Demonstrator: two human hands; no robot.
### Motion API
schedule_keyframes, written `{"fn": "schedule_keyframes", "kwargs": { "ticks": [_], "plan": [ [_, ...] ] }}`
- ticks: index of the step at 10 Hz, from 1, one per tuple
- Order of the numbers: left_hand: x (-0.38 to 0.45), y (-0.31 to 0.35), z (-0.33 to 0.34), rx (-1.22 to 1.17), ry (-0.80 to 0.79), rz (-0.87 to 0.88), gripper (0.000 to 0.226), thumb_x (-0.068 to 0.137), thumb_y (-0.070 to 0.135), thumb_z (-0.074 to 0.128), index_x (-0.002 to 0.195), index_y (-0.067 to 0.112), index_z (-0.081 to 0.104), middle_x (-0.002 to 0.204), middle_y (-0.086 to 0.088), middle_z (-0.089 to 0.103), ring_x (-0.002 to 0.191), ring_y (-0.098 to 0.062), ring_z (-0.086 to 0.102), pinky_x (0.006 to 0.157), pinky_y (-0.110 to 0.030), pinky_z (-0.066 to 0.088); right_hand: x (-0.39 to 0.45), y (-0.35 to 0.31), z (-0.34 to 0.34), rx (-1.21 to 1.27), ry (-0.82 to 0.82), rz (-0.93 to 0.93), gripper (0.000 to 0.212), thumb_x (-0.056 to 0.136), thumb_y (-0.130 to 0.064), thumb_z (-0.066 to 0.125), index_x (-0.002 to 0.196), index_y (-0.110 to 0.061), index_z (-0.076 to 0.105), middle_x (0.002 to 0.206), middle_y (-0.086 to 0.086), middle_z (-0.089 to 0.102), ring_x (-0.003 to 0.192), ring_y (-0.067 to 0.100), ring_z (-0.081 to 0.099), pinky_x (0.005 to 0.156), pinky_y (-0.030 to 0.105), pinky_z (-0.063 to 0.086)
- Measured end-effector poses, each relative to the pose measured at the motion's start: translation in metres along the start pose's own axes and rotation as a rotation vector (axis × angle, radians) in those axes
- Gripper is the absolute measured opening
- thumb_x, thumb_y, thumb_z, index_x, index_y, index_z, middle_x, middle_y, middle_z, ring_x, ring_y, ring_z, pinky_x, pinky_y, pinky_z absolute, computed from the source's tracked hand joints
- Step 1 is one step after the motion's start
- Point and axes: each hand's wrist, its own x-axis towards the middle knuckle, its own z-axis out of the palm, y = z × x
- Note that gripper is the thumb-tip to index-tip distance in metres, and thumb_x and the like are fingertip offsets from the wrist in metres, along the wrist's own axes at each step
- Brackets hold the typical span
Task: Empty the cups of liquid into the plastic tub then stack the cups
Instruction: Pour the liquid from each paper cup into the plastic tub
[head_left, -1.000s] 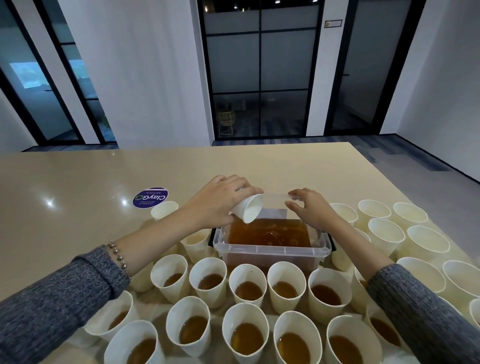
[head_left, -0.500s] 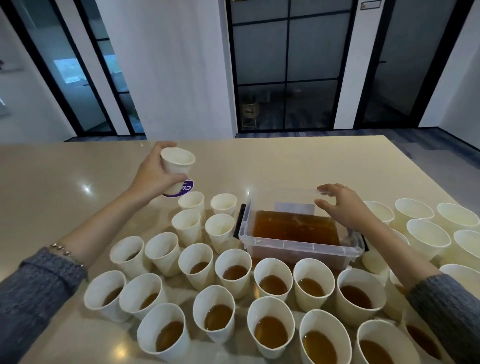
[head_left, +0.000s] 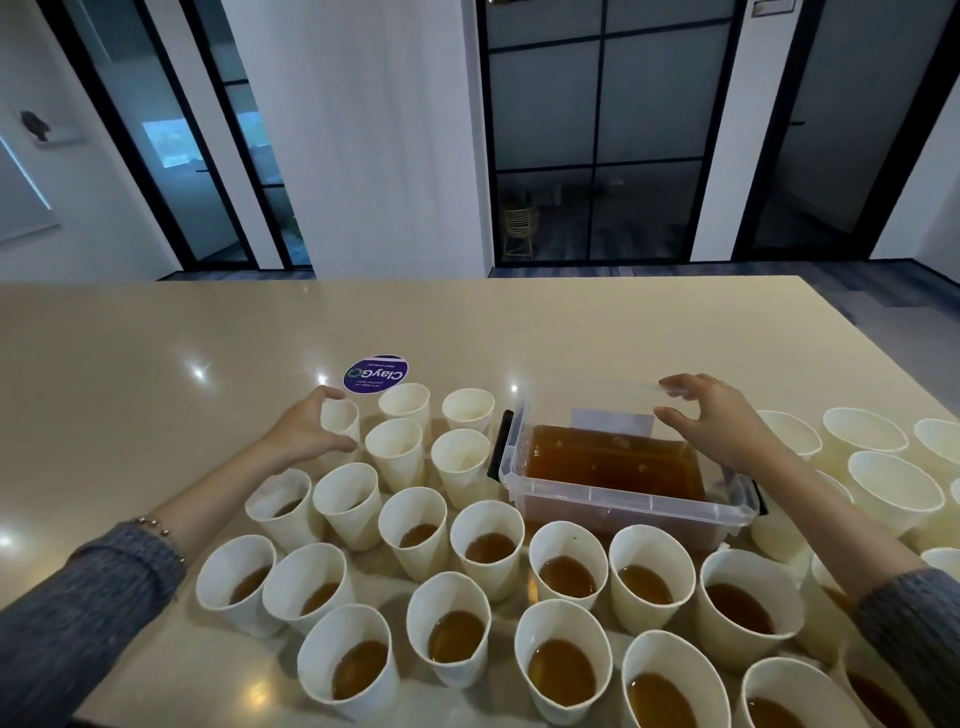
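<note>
While the left hand's grip (head_left: 311, 431) wraps an upright empty cup (head_left: 340, 423), filled cups (head_left: 283, 509) stand nearer the body; the right hand (head_left: 717, 421) hovers spread over the tub (head_left: 623, 499).

Views: one, head-worn, wide-angle.
Position: above the table's (head_left: 156, 364) near edge, over the cups (head_left: 457, 629).
Facing: forward and down, toward glass doors (head_left: 602, 130) across the room.
Nearness: close; nearest cups cut by the bottom edge, both sleeves enter at the lower corners.
Distortion: verticals lean outward.
Overlap: none, single view.
</note>
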Motion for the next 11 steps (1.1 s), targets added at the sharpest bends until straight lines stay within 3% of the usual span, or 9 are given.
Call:
{"fn": "schedule_keyframes", "kwargs": {
  "ticks": [1, 3, 4, 5, 6, 7, 8, 9, 11],
  "plan": [
    [-0.002, -0.003, 0.003, -0.015, -0.049, 0.003, 0.074, 0.074, 0.019, 0.083, 0.136, 0.021, 0.043, 0.132, -0.013, 0.049, 0.108, -0.021, 0.047, 0.086, -0.03, 0.039, 0.0, 0.001, -0.001, 0.001, -0.003, -0.016, 0.042, 0.093, -0.034, 0.061, 0.13, -0.015, 0.056, 0.125, 0.009, 0.062, 0.114, 0.024, 0.055, 0.094, 0.039, 0.045],
    [-0.016, -0.002, -0.022, -0.059, -0.107, -0.083, 0.082, 0.082, 0.038, 0.075, 0.148, 0.027, 0.029, 0.147, -0.018, 0.037, 0.134, -0.029, 0.041, 0.102, -0.04, 0.04, 0.001, -0.001, 0.0, -0.007, 0.002, -0.003, 0.043, 0.093, -0.034, 0.06, 0.131, -0.016, 0.056, 0.128, 0.008, 0.061, 0.114, 0.024, 0.055, 0.094, 0.04, 0.046],
    [-0.033, 0.001, -0.04, -0.003, -0.097, -0.114, 0.074, 0.085, 0.042, 0.071, 0.144, 0.019, 0.034, 0.147, -0.015, 0.039, 0.132, -0.027, 0.043, 0.099, -0.037, 0.037, 0.001, -0.002, 0.0, -0.007, 0.0, 0.0, 0.043, 0.093, -0.034, 0.061, 0.132, -0.016, 0.055, 0.128, 0.007, 0.061, 0.115, 0.024, 0.055, 0.095, 0.041, 0.046],
    [-0.057, 0.004, -0.051, 0.048, -0.189, -0.088, 0.084, 0.066, 0.061, 0.073, 0.134, 0.021, 0.043, 0.132, -0.003, 0.049, 0.119, -0.02, 0.05, 0.091, -0.03, 0.038, 0.001, -0.001, 0.0, -0.008, -0.002, -0.006, 0.043, 0.092, -0.033, 0.061, 0.131, -0.015, 0.055, 0.126, 0.008, 0.061, 0.114, 0.025, 0.055, 0.094, 0.04, 0.046],
    [-0.075, 0.004, -0.045, 0.187, -0.256, 0.016, 0.084, 0.065, 0.065, 0.072, 0.132, 0.022, 0.047, 0.13, 0.001, 0.05, 0.119, -0.015, 0.048, 0.096, -0.03, 0.04, 0.001, 0.0, -0.001, -0.016, 0.0, -0.012, 0.043, 0.092, -0.033, 0.061, 0.131, -0.014, 0.056, 0.125, 0.008, 0.062, 0.113, 0.025, 0.055, 0.093, 0.038, 0.045],
    [-0.079, -0.003, -0.031, 0.294, -0.205, 0.074, 0.105, 0.05, 0.084, 0.057, 0.136, 0.024, 0.046, 0.131, 0.004, 0.051, 0.12, -0.015, 0.048, 0.103, -0.036, 0.04, 0.0, -0.001, -0.002, -0.015, -0.003, -0.014, 0.043, 0.092, -0.032, 0.061, 0.131, -0.014, 0.056, 0.124, 0.009, 0.062, 0.113, 0.025, 0.056, 0.092, 0.038, 0.045],
    [-0.079, -0.005, -0.017, 0.416, -0.191, 0.13, 0.108, 0.047, 0.09, 0.046, 0.135, 0.03, 0.044, 0.132, 0.01, 0.052, 0.124, -0.016, 0.046, 0.108, -0.046, 0.032, 0.0, -0.002, -0.001, -0.019, -0.002, -0.013, 0.043, 0.092, -0.033, 0.061, 0.131, -0.014, 0.056, 0.125, 0.009, 0.062, 0.113, 0.025, 0.056, 0.093, 0.039, 0.045],
    [-0.078, -0.004, -0.006, 0.531, -0.187, 0.165, 0.083, 0.067, 0.078, 0.06, 0.135, 0.034, 0.04, 0.135, 0.012, 0.05, 0.128, -0.016, 0.044, 0.11, -0.05, 0.017, 0.0, -0.002, -0.002, -0.018, -0.006, -0.014, 0.043, 0.092, -0.032, 0.061, 0.131, -0.013, 0.055, 0.125, 0.009, 0.062, 0.113, 0.025, 0.056, 0.094, 0.039, 0.045],
    [-0.073, -0.005, 0.008, 0.566, -0.141, 0.218, 0.072, 0.066, 0.069, 0.068, 0.126, 0.038, 0.044, 0.128, 0.012, 0.055, 0.122, -0.017, 0.048, 0.11, -0.05, 0.014, 0.001, -0.001, -0.001, -0.02, -0.001, -0.01, 0.043, 0.092, -0.032, 0.062, 0.13, -0.014, 0.056, 0.124, 0.008, 0.062, 0.111, 0.024, 0.056, 0.091, 0.037, 0.045]
  ]
}}
